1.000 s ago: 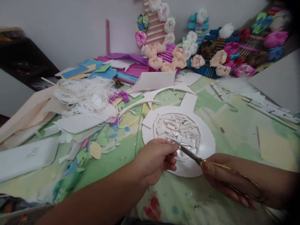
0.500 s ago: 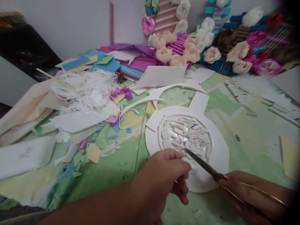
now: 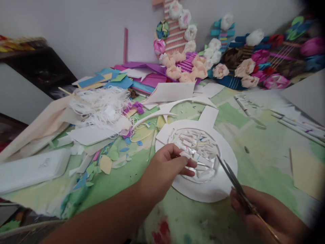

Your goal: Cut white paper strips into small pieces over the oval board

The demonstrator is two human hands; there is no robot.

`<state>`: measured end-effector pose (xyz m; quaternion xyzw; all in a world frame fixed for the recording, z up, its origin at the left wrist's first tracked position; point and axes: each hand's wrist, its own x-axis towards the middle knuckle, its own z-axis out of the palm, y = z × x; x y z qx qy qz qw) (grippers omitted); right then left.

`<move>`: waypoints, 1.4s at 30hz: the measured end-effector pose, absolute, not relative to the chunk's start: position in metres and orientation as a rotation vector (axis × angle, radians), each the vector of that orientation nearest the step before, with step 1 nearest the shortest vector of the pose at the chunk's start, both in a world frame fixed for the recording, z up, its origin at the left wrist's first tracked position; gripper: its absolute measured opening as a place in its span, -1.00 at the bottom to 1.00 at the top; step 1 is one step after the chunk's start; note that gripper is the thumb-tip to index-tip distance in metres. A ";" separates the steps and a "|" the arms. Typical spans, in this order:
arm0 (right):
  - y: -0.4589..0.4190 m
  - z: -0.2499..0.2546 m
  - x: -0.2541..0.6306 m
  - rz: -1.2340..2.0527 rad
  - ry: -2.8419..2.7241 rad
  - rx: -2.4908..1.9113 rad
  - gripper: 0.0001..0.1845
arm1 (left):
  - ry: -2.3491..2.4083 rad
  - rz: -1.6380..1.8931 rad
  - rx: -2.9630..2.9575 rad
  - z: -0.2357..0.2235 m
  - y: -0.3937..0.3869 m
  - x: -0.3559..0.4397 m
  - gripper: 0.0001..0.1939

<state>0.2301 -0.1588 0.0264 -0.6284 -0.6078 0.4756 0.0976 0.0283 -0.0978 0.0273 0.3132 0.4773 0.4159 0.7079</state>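
Note:
My left hand (image 3: pixel 170 166) is over the left part of a round white cut-out (image 3: pixel 228 173) with a handle-like tab. Its thumb and index finger close on a small white paper piece (image 3: pixel 185 155); the other fingers curl loosely apart. Many white scraps (image 3: pixel 203 144) lie inside the cut-out's ring, over a shiny surface. At the lower right, my right hand (image 3: pixel 261 206) is wrapped round scissors (image 3: pixel 236 184) with gold-coloured handles. Their blades stand slightly apart, pointing up and left above the ring's right side.
White string (image 3: pixel 101 105) is heaped at the left, behind a white box-like object (image 3: pixel 35 167). Coloured paper sheets (image 3: pixel 147 79) and paper-flower decorations (image 3: pixel 182 64) line the back. Pens (image 3: pixel 297 125) and a cream sheet (image 3: pixel 304 173) lie right.
My left hand has moved left and up from the ring's front edge onto the scraps. The scissors have drawn back to the right, their blades now more upright. The view has shifted.

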 end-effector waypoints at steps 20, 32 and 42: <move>-0.176 0.026 0.195 0.615 -2.098 -2.108 -0.74 | 0.901 0.997 0.627 0.027 -0.109 0.032 -0.78; -0.172 0.024 0.194 0.461 -2.131 -2.210 -0.74 | 0.766 0.883 0.597 0.026 -0.116 0.033 -0.88; -0.171 0.021 0.199 0.460 -2.160 -2.130 -0.74 | 0.789 0.850 0.631 0.020 -0.116 0.036 -0.81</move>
